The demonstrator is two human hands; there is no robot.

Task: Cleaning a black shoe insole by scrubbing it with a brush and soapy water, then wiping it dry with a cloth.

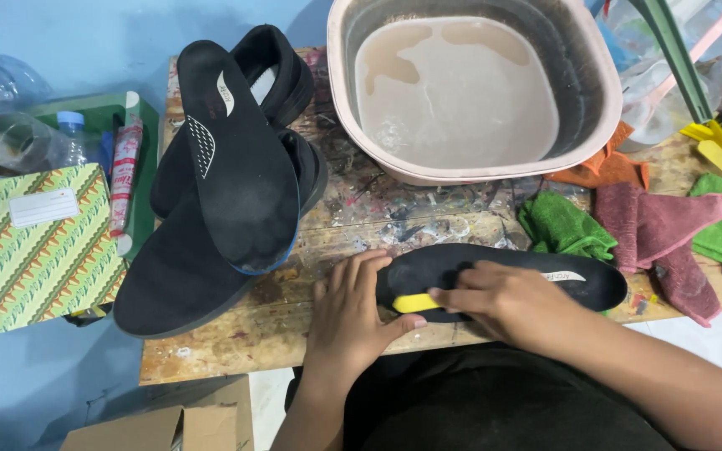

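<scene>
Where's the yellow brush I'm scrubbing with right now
In the head view the small yellow brush is under your right hand, pressed on the black insole at the table's front edge, beside your left hand.

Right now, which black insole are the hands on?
The flat insole at the table's front edge, under both the left hand and right hand. The other insole rests on the shoes.

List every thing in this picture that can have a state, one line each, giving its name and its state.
Left hand: flat on the table, pressing the insole's end.
Right hand: closed on a yellow brush.
Insole: lying flat on the table.
Basin: holding cloudy water.
Shoes: empty, a second insole lying on top.
Cloths: crumpled, in a heap.
Table: stained with paint.
</scene>
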